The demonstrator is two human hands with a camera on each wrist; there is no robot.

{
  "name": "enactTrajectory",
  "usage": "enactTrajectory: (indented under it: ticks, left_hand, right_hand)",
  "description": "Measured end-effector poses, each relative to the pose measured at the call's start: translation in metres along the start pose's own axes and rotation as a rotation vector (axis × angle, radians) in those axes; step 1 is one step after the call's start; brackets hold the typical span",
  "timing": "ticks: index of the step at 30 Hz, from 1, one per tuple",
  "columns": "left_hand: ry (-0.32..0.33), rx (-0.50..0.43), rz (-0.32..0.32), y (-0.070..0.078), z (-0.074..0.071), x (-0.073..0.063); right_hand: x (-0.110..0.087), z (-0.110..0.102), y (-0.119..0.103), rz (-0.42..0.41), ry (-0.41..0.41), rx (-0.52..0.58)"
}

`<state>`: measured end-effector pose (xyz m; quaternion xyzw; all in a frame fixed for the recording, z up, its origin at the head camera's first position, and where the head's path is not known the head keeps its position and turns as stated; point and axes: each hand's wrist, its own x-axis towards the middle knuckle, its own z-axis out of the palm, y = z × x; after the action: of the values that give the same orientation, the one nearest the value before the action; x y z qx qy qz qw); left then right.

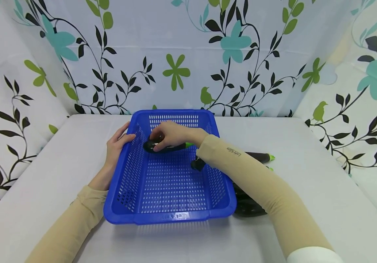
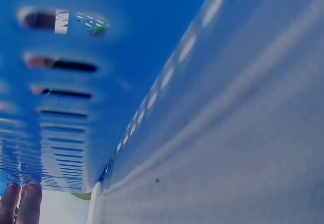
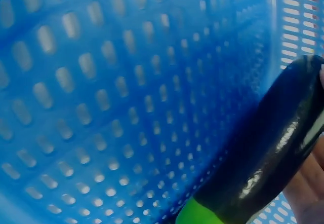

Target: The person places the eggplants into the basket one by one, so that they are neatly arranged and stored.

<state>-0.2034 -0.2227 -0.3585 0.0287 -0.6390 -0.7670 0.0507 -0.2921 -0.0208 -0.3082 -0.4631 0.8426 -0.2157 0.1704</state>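
Inside the blue plastic basket (image 1: 172, 216), toward its far end, my right hand (image 1: 172, 134) grips a glossy dark eggplant (image 1: 149, 146) around its thick end. The bright green stem end (image 3: 197, 215) points to the right in the head view. Seen from the right wrist, the eggplant (image 3: 263, 158) lies close along the perforated basket wall. My left hand (image 1: 114, 148) holds the left rim, thumb over the edge and the other fingers (image 2: 31, 203) along the outside.
Several more eggplants lie on the white table (image 1: 57, 175) right of the basket, partly hidden by my right sleeve; one dark eggplant (image 1: 258, 157) shows its green tip, another dark eggplant (image 1: 249, 207) sits nearer. A flower-patterned curtain (image 1: 181, 47) stands behind.
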Motion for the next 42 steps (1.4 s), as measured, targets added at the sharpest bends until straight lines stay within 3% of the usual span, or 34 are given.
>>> enactTrajectory:
  ticks: [7, 21, 42]
  left_hand:
    - [0.0, 0.062, 0.01, -0.0009, -0.0007, 0.001]
    - [-0.002, 0.046, -0.012, 0.0029, 0.0019, -0.0022]
    - [0.006, 0.034, -0.019, 0.0031, 0.0037, -0.0031]
  right_hand:
    - [0.0013, 0.0051, 0.0038, 0.009, 0.013, 0.026]
    - [0.0055, 0.0085, 0.009, 0.002, 0.072, -0.039]
    - [-0.0005, 0.0032, 0.0056, 0.038, 0.117, 0.013]
